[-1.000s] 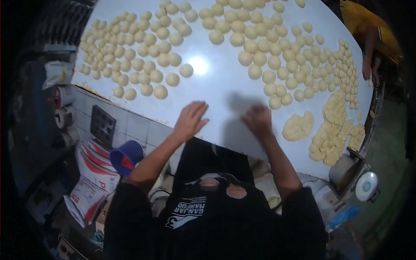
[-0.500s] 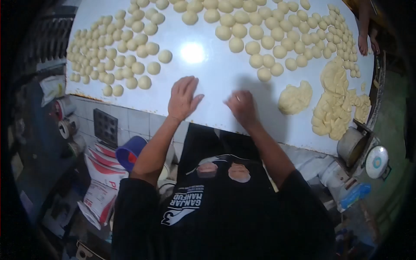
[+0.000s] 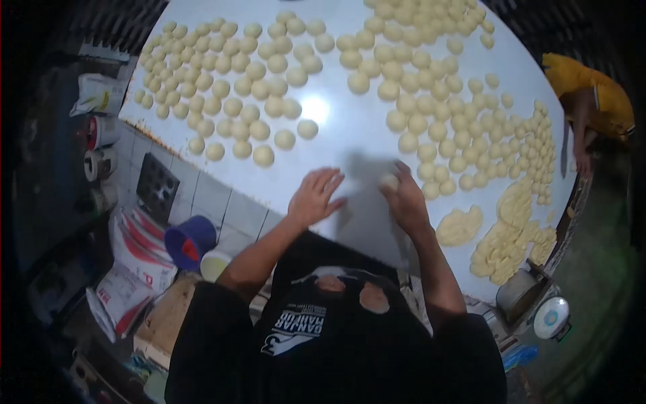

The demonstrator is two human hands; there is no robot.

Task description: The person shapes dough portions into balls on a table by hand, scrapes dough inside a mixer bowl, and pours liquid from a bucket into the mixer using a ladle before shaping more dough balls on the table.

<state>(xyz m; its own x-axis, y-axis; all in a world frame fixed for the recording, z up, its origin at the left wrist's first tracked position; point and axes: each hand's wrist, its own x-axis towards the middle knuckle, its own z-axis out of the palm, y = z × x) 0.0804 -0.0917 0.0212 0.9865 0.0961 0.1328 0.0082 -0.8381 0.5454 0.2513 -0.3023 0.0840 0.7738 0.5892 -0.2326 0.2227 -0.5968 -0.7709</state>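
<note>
My right hand [image 3: 406, 202] is curled around a small pale dough ball [image 3: 389, 180], partly hidden by the fingers, just above the white table [image 3: 350, 145]. To its left, my left hand [image 3: 315, 196] is open and holds nothing, with its fingers stretched out over the table's near edge. Many round dough balls [image 3: 264, 156] lie spread to the left of my hands. Another large group of dough balls [image 3: 407, 142] covers the right and far side. Right of my right hand lie a flat piece of dough [image 3: 459, 225] and a bigger lumpy mass of dough [image 3: 499, 249].
A person in yellow [image 3: 592, 94] is at the table's right end, one arm at its edge. Below the left edge are a dark moulded pan [image 3: 157, 187], a purple bucket [image 3: 190, 242] and red-and-white sacks [image 3: 128, 289]. A metal pot [image 3: 518, 296] and a lid [image 3: 551, 318] are lower right.
The view has turned, bringing more of the far table and the person in yellow into sight. A dough ball now shows in my right hand, where the curled fingers showed none clearly before.
</note>
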